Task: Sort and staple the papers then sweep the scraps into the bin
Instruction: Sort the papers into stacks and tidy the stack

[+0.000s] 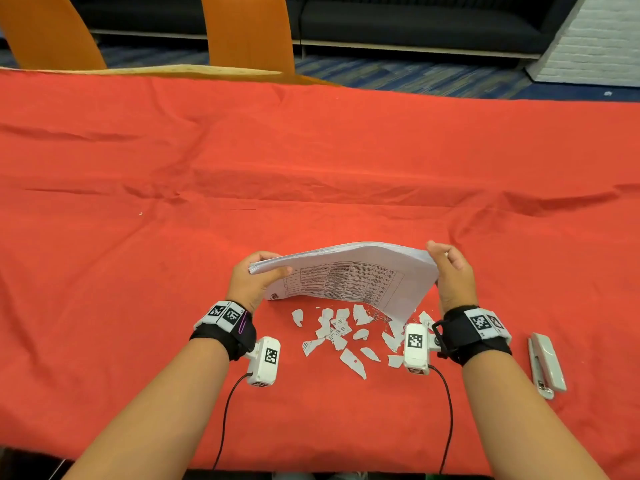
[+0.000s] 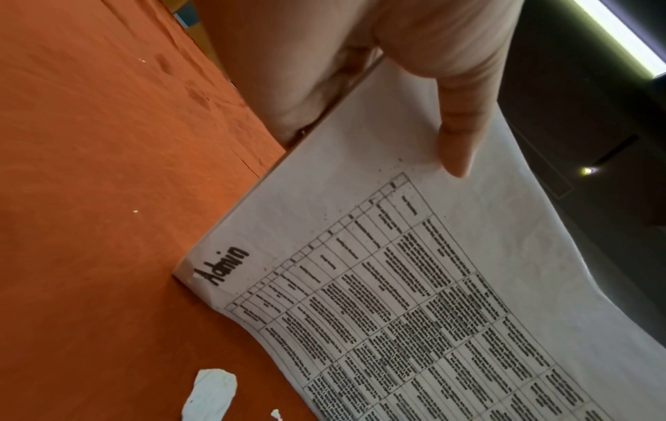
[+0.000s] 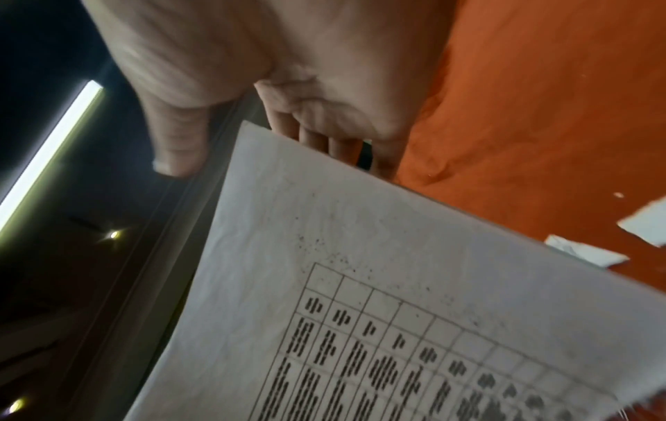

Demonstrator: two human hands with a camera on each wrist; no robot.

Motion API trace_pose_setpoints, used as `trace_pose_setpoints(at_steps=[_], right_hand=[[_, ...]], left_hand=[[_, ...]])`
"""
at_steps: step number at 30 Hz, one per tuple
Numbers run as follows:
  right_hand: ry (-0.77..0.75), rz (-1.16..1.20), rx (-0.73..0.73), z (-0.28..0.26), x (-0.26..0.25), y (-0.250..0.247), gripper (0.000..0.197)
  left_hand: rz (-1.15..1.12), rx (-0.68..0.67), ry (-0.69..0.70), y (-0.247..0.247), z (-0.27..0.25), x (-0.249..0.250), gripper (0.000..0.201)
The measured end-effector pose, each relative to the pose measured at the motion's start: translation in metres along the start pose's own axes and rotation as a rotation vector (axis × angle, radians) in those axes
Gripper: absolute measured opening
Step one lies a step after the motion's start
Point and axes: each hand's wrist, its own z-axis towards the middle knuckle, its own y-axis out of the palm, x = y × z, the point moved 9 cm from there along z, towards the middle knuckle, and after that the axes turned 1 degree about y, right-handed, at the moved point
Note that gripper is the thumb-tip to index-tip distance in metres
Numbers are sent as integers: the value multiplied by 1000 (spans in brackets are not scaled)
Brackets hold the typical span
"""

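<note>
Scraps (image 1: 341, 336) litter red cloth (image 1: 311, 161); orange chairs (image 1: 247, 32) behind.

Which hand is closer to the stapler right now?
Right. The right hand grips the paper stack, up-left of the stapler; the left hand grips the stack's far side.
</note>
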Motion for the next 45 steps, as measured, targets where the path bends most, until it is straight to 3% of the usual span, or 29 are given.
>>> trace_pose_setpoints(at_steps=[3,5,9,18,26,30,33,36,38,39,43,45], right_hand=[[50,78,-103,-6,15,9,59],[75,-5,-159,-12,23,20,52],[101,-84,-49,-11,29,11,24],[160,-20,-169,-8,42,15,30],[183,8,-169,-11,47,14,31],[153,32,-150,-10,44,10,49],[124,-10,-171,-12,39,8,29],[104,-29,-184,-10,39,12,27],[119,-30,-190,-9,39,14,27],[128,-30,-191,-8,40,15,28],[142,-25,-191,-8,38,17,31],[134,-23,-194,-8,37,17,50]], left_hand=[[23,-28,-7,6,-2,-1,26],[59,-35,-13,11,-2,-1,25],[80,0,-14,8,1,-2,21],[3,-17,-101,4,-3,-17,40],[-1,-11,-118,3,-4,-21,33],[12,9,-78,-1,1,-20,29],[38,-8,-27,-6,-1,-14,28],[-42,42,19,-10,-6,-8,29],[-119,102,52,-14,-10,-4,17],[-146,126,59,-15,-11,-2,12],[-89,163,32,-14,-10,2,30],[-49,161,22,-12,-9,2,31]])
